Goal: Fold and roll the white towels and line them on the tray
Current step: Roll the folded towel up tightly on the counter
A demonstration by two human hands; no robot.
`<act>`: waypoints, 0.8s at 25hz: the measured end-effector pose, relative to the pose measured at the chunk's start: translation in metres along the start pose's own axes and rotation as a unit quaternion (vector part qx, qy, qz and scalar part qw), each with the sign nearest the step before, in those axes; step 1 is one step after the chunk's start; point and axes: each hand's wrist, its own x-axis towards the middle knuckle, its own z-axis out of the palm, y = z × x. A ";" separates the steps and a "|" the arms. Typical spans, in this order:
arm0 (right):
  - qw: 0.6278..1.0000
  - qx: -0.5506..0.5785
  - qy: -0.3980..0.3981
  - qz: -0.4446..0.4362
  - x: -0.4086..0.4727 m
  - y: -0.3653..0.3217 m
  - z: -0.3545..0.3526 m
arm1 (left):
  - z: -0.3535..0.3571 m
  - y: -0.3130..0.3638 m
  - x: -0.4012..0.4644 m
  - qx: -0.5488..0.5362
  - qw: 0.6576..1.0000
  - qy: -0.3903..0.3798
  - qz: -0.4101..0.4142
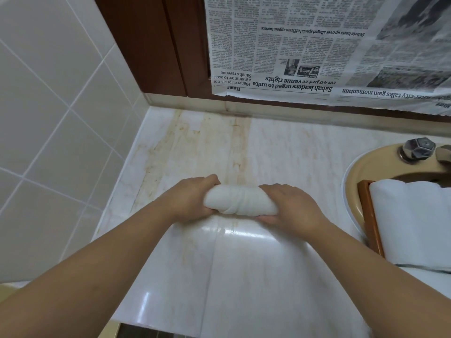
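A white towel (240,200) lies rolled into a short cylinder on the pale marble counter (244,264), lengthwise left to right. My left hand (192,198) grips its left end, fingers curled over the top and thumb under. My right hand (290,206) grips its right end the same way. At the right edge a brown tray (369,215) rests over the sink and holds rolled white towels (412,223) side by side.
A beige sink (361,167) with a chrome tap knob (418,148) sits at the right. Newspaper (317,45) covers the wall behind the counter. Tiled wall (48,118) closes off the left side. The counter's front edge is near the frame bottom.
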 end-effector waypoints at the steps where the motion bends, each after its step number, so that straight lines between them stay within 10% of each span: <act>1: 0.999 0.002 -0.041 0.004 0.004 0.000 -0.012 | -0.004 -0.002 -0.003 -0.039 0.999 -0.008 -0.010; 7: 0.962 0.140 -0.217 0.085 0.015 -0.006 -0.059 | -0.004 0.006 -0.022 -0.267 0.958 -0.002 -0.105; 14: 0.932 0.247 -0.219 0.147 -0.003 -0.008 -0.059 | 0.039 0.030 -0.049 -0.564 0.774 0.161 -0.240; 20: 0.927 0.226 -0.248 0.166 -0.036 -0.005 -0.054 | 0.045 0.017 -0.055 -0.448 0.837 0.221 -0.224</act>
